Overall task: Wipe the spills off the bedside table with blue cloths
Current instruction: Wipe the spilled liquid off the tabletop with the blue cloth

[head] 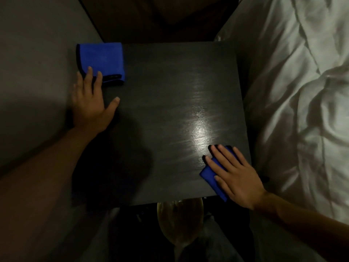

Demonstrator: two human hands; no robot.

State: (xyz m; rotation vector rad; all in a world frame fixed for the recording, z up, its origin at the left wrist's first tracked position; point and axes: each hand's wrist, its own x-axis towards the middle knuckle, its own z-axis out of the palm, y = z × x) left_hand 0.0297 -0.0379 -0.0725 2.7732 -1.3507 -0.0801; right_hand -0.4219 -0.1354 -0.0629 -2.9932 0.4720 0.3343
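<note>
- Nearest me, below the table's near edge, stands something pale and rounded (180, 222), maybe a glass; too dim to be sure.
- Under my right hand (237, 175) a folded cloth (208, 173) lies at the table's near right corner, one end reaching the front edge. My fingers are spread flat and press it down; I am not pinching it.
- A second cloth (102, 59), folded square, sits at the far left corner. My left hand (90, 103) lies open beside it, fingertips (89, 69) resting on its near edge, thumb out on the wood, gripping nothing.
- On the table (160, 103), a shiny streaked patch (198, 127) lies just beyond my right fingertips. I take it for wet smear, though it may be only glare.
- To wipe well, I judge I should keep the palm flat, push the right cloth through that sheen in overlapping strokes along the grain, and keep it from slipping off the front edge.
- White bedding (302, 91) lies close on the right; I'd best not sweep wet toward it.
</note>
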